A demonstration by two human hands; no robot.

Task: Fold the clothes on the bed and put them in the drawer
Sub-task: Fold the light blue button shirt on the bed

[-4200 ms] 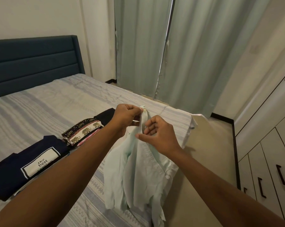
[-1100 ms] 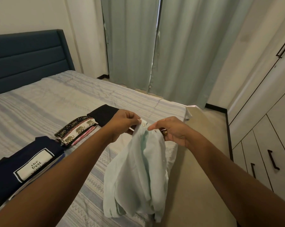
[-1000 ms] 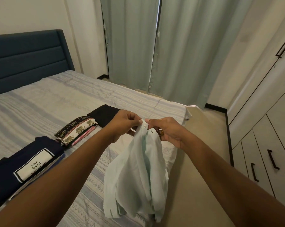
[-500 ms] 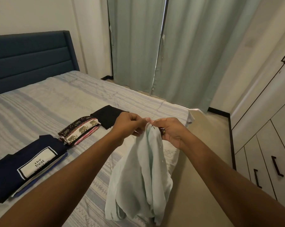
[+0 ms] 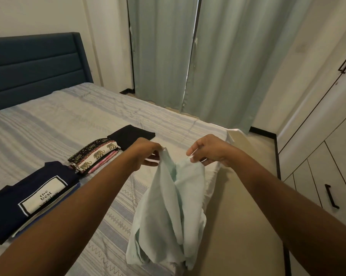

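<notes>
Mint shirt (image 5: pixel 168 206) hangs beside the bed (image 5: pixel 68 120), pinched by left hand (image 5: pixel 146 154) and right hand (image 5: pixel 210 150).

Pale green curtains (image 5: pixel 188 56), beige floor (image 5: pixel 239 216), white wall (image 5: pixel 28 14)

Both arms reach forward, left hand (image 5: pixel 146 154) and right hand (image 5: pixel 210 150) apart, each pinching the pale garment (image 5: pixel 168 206).

We can read only 1 text: "the best" in dark letters on a black-bordered white patch (image 5: pixel 42 196), on the folded navy shirt (image 5: pixel 9 214) near the bed's (image 5: pixel 72 124) near edge. A third line, seemingly "version", is partly covered by an arm (image 5: pixel 78 214).
</notes>
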